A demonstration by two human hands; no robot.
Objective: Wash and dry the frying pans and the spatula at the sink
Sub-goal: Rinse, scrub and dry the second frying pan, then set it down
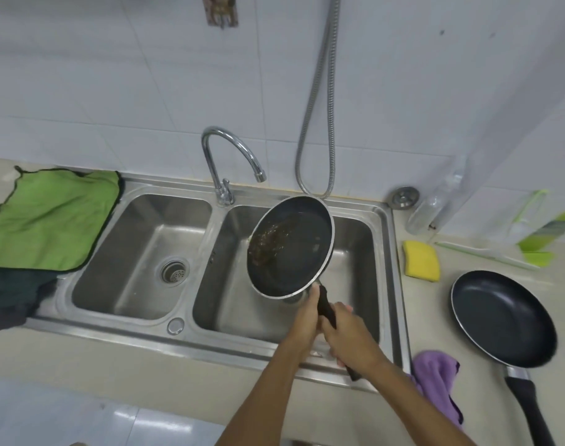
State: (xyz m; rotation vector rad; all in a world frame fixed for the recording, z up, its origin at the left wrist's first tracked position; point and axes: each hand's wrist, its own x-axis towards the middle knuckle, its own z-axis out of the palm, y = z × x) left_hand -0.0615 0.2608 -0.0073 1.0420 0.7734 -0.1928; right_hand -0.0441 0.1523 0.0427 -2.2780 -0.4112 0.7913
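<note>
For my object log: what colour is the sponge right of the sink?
The sponge is yellow; head view.

Two forearms show on the near side of the sink [120, 331], both bare from the wrist to the lower edge of the view. They are slim and smooth, narrowing at the wrists. The left grip [304, 317] and right grip [348, 341] are bare as well, knuckles plainly outlined; nails cannot be made out.

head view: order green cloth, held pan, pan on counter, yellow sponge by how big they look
1. green cloth
2-3. held pan and pan on counter: look alike; the held one is tilted, so unranked
4. yellow sponge
</note>
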